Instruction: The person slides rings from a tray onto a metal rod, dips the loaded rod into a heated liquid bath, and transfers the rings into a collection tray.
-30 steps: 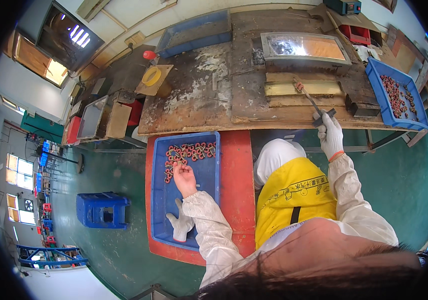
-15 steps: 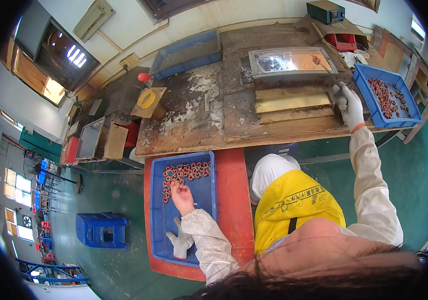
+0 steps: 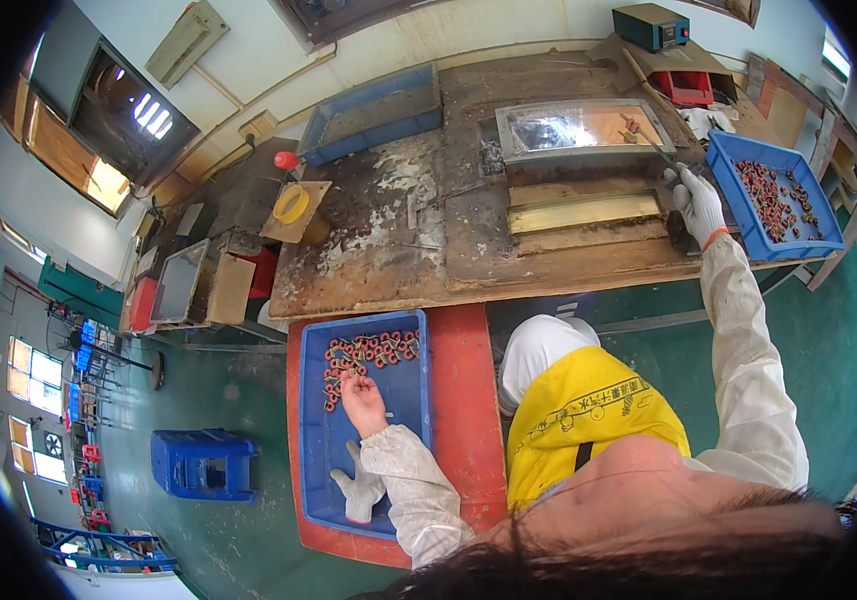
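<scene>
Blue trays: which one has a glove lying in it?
The tray on the red surface, under the left hand; the right tray and back tray on the bench show none.

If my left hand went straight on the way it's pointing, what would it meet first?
Most likely the small red ring-shaped parts in the blue tray, just ahead of your left hand; depth is unclear, so it may already touch them.

Worker here: left sleeve [image 3: 413, 492] and right sleeve [image 3: 741, 350] both off-white, thin, loose, wrinkled, gathered at wrist. Right hand [image 3: 698, 203] in white knit glove, orange-red band [image 3: 715, 236] at cuff. Left hand [image 3: 364, 402] bare. Bright yellow apron [image 3: 558, 440], dark print [image 3: 603, 397], short black strip [image 3: 583, 456]. White cloth [image 3: 538, 362] over knees; garment type unclear.
</scene>
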A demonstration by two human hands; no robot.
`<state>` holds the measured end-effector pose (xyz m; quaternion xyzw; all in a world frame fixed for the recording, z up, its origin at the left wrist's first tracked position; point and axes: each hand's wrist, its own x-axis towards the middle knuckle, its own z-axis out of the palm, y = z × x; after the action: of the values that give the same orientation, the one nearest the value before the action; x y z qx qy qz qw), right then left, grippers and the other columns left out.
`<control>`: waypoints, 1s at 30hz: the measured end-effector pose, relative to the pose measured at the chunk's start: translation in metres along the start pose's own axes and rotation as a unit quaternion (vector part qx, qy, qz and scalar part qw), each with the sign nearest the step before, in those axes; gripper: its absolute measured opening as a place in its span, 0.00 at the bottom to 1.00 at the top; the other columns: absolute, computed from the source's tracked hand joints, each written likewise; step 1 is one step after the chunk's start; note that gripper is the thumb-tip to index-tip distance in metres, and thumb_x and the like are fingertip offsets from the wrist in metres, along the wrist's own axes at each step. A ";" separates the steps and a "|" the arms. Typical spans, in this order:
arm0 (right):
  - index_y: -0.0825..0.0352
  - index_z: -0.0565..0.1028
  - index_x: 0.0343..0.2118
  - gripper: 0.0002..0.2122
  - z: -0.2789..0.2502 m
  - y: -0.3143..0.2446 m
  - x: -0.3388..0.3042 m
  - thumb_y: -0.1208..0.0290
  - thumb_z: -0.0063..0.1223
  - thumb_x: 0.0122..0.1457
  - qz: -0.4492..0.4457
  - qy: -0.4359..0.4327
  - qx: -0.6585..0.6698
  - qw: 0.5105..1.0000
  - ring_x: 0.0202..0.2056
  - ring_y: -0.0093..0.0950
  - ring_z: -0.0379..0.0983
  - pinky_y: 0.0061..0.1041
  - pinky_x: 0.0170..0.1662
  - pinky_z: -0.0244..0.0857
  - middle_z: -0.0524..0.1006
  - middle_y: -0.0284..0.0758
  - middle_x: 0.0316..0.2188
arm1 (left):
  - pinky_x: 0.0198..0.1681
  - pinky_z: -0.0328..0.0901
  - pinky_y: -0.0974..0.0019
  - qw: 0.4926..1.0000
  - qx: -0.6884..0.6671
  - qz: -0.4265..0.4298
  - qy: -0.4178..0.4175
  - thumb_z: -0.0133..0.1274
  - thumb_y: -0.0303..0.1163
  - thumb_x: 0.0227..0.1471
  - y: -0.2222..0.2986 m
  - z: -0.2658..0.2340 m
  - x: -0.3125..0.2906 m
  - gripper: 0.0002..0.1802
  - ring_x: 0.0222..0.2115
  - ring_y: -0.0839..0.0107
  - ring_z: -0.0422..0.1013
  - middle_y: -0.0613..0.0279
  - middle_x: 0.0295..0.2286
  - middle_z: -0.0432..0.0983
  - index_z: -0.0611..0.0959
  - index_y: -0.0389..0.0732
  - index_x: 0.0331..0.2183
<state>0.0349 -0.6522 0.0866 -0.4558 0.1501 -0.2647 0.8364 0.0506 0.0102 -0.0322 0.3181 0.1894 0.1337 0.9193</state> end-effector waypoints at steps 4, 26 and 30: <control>0.70 0.65 0.46 0.13 0.008 -0.003 -0.006 0.73 0.44 0.60 0.006 0.008 -0.016 1.000 0.18 0.15 0.62 0.12 0.18 0.59 0.75 0.39 0.32 | 0.32 0.62 0.73 1.000 -0.002 0.003 0.006 0.48 0.18 0.44 -0.001 0.001 0.001 0.17 0.27 0.76 0.63 0.65 0.28 0.67 0.71 0.40 0.39; 0.71 0.68 0.44 0.12 -0.002 0.007 0.004 0.71 0.45 0.60 -0.006 -0.016 -0.032 0.999 0.19 0.14 0.64 0.10 0.20 0.59 0.75 0.35 0.30 | 0.27 0.60 0.74 0.999 -0.033 -0.018 0.005 0.51 0.23 0.48 0.004 0.008 -0.007 0.10 0.23 0.76 0.64 0.63 0.25 0.69 0.71 0.41 0.36; 0.72 0.68 0.46 0.13 -0.013 0.006 0.015 0.70 0.45 0.61 0.002 -0.044 -0.069 0.997 0.20 0.12 0.63 0.09 0.20 0.57 0.76 0.33 0.31 | 0.25 0.55 0.73 0.990 -0.112 -0.070 -0.048 0.50 0.30 0.51 0.006 0.013 -0.006 0.06 0.20 0.79 0.56 0.72 0.19 0.60 0.70 0.43 0.25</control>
<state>0.0422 -0.6670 0.0746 -0.5228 0.1323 -0.2317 0.8096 0.0506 0.0060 -0.0170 0.2049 0.1501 0.0742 0.9644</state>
